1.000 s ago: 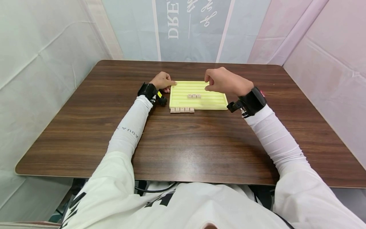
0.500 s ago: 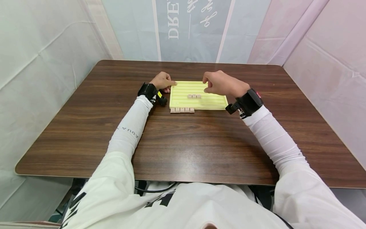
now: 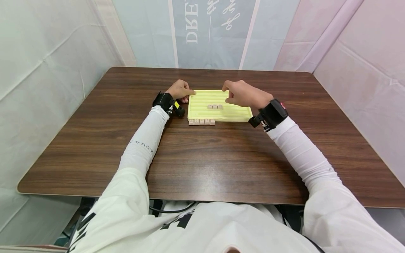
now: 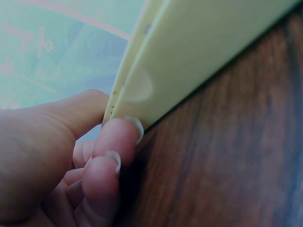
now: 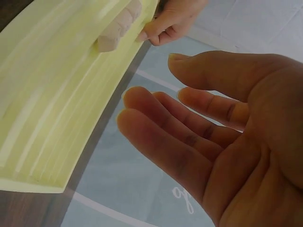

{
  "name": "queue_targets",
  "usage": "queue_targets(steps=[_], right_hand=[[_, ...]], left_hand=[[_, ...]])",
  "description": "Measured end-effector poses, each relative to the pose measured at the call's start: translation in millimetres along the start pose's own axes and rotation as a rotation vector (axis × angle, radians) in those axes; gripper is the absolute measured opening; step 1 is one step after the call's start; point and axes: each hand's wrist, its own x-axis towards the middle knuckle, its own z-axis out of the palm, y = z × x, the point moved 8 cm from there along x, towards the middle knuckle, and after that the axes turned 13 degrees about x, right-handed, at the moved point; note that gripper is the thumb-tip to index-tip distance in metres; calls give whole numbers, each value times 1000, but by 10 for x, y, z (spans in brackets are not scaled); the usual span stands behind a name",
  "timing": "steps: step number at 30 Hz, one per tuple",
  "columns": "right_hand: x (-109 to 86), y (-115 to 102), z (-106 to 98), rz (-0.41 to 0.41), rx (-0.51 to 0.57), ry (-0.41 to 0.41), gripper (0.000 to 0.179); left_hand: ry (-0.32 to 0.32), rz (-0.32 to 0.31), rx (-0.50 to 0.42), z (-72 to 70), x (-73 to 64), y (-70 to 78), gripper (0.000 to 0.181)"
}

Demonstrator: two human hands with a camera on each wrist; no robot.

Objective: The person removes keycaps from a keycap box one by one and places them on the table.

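Tray is pale yellow, ridged lengthwise, bearing three beige blocks.

Our left arm and right arm stretch toward the tray. Our left hand pinches its far left corner; our right hand hovers over its right side, fingers loosely bent, thumb apart.

The tray looks like ridged plastic, the table glossy wood, the sleeves wrinkled cloth.
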Motion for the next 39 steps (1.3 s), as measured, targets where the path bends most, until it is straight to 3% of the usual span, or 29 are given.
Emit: queue_targets(steps=[24, 39], right_hand=[[84, 92, 194, -11, 43, -17, 49], [173, 95, 313, -52, -15, -29, 43]], left_hand=[[-8, -4, -13, 22, 3, -7, 26], [1, -6, -3, 13, 30, -25, 27]])
